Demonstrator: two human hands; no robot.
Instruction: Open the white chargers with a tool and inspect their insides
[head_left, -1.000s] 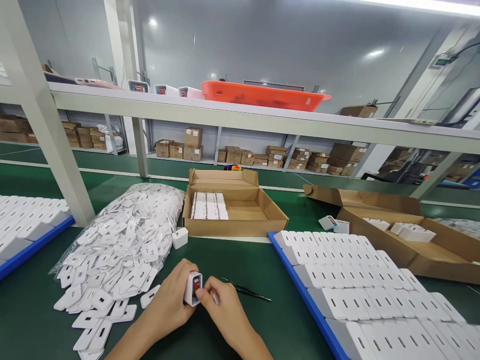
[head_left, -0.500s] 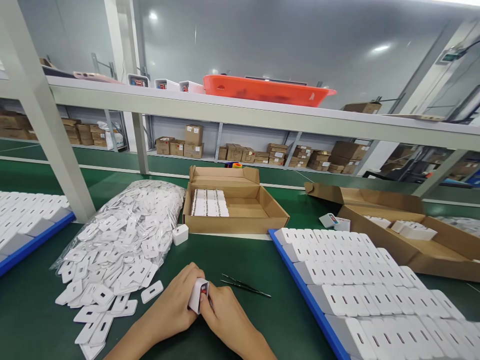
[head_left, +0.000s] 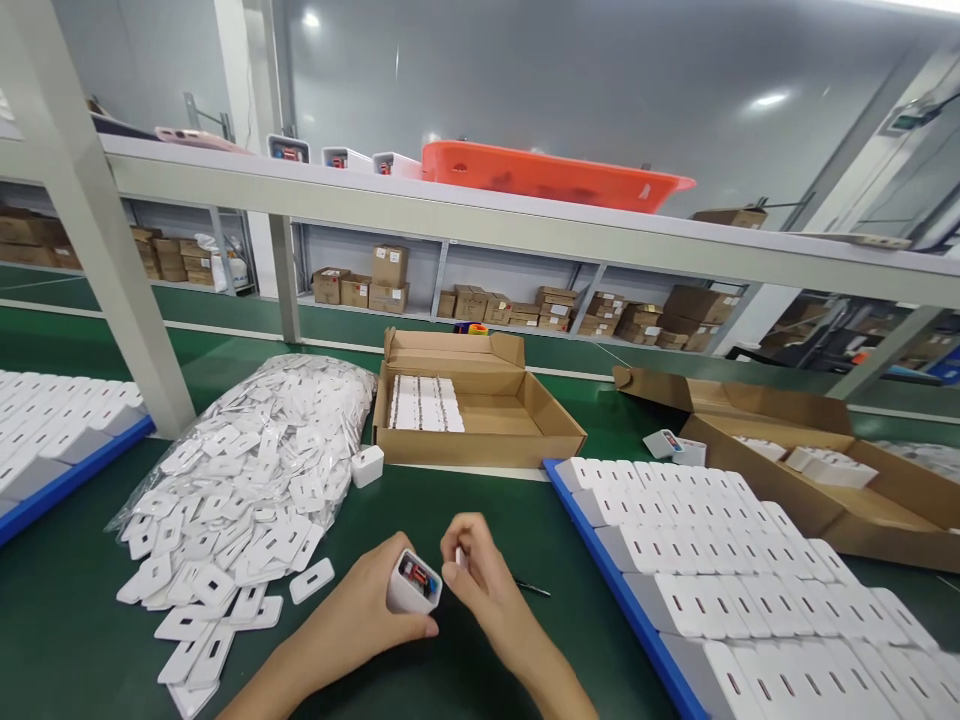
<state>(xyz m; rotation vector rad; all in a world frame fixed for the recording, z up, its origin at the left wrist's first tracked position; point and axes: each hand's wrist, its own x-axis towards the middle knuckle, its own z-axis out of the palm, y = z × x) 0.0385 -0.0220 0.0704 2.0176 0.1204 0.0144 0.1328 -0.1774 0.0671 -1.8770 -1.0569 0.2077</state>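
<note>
My left hand (head_left: 364, 608) is closed around a white plastic housing (head_left: 405, 598). The housing's open end faces up toward me, and red, blue and dark electronic parts show inside. Just to its right, apart from it, my right hand (head_left: 491, 595) pinches a small white piece (head_left: 460, 557) between thumb and fingers, which cover most of it. Black tweezers (head_left: 534, 588) lie on the green table behind the right hand, partly hidden by it. A loose white cover plate (head_left: 312, 580) rests left of my hands.
A plastic bag (head_left: 300, 385) spills white cover plates on the left. Behind stands an open cardboard box (head_left: 480, 450) with white parts. A blue tray (head_left: 622, 600) of white housings is on the right; another blue tray (head_left: 82, 478) is far left. A red bin (head_left: 547, 175) sits on the shelf.
My hands were together around the housing. Now the right hand has moved away to the right with a small white piece, and the left has tilted the housing's open end toward me.
</note>
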